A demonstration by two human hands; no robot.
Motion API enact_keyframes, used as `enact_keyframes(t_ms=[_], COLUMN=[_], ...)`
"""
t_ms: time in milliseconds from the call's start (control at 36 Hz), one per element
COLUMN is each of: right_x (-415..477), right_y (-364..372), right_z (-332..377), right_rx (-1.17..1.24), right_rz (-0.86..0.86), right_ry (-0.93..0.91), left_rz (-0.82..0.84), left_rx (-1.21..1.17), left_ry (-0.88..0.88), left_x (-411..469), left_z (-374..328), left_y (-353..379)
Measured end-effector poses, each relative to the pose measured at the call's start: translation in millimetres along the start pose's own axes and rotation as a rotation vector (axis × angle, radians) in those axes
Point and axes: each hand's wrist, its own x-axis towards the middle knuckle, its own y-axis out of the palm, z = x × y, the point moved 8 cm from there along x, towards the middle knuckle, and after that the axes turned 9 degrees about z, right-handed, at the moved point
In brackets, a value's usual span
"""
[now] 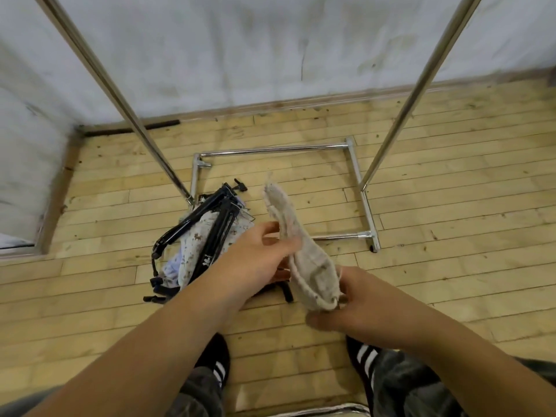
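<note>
Currently we hold the beige sock point(311, 263) over the wooden floor point(451, 182), in front of our knees. Our left hand point(258, 254) reaches forward and pinches its middle between thumb and fingers. Our right hand point(358, 299) grips its lower end. The long axis runs away from us, with the free tip pointing toward the rack base point(270, 150).

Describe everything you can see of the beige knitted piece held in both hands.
The beige knitted piece looks soft and woolly, oatmeal with small dark flecks and a thicker rolled edge. Folded lengthwise into a narrow strip, it hangs in the air above the wooden floor, slanting from a tip at upper left to a rounded end at lower right. The left hand pinches its middle; the right hand grips its lower end.
</note>
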Motion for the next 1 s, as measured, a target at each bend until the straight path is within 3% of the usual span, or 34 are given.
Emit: enact_keyframes(t_ms=[83, 139, 222, 333, 500, 611, 750, 889, 1000], right_x=[1.1, 1.7, 3.6, 2.1, 1.4, 3.0, 4.4, 0.7, -0.1], right_y=[12.8, 13.1, -1.5, -23.8, -22.6, -16.9, -20.9, -27.4, -15.0], right_z=[2.5, -0.3, -7.1, -18.2, -21.4, -16.8, -13.7, -50.1, -73.5], right_rx=[0.229, 0.358, 0.386, 0.224, 0.333, 0.441, 0.31, 0.038, -0.046], right_rz=[0.146, 0.155, -0.011, -0.25, -0.262, -0.214, -0.251, -0.309, -0.16], right_ry=[-0.023, -0.002, 0.044, 0.15, 0.15, 0.083, 0.047, 0.283, 0.422], left_rz=[0.009, 0.027, 0.054, 0.068, 0.074, 0.169, 0.258, 0.061, -0.013], left_rx=[0.247, 0.399, 0.487, 0.591, 0.667, 0.707, 0.802, 0.889, 1.027], left_ry=[0.066, 0.119, 0.186, 0.195, 0.2, 0.185, 0.178, 0.085, 0.048], left_x=[-3.6, -7.1, -11.8, -10.7, -9.4, -9.7, -13.6, -6.3, -3.3], left_z=[-4.4, -9.7, -15.4, -13.6, -14.5, -10.2, -2.8, 1.6, 4.4], left_y=[-2.5, 1.0, 6.9, 8.2, 1.7, 11.5, 21.9, -10.3, -28.2])
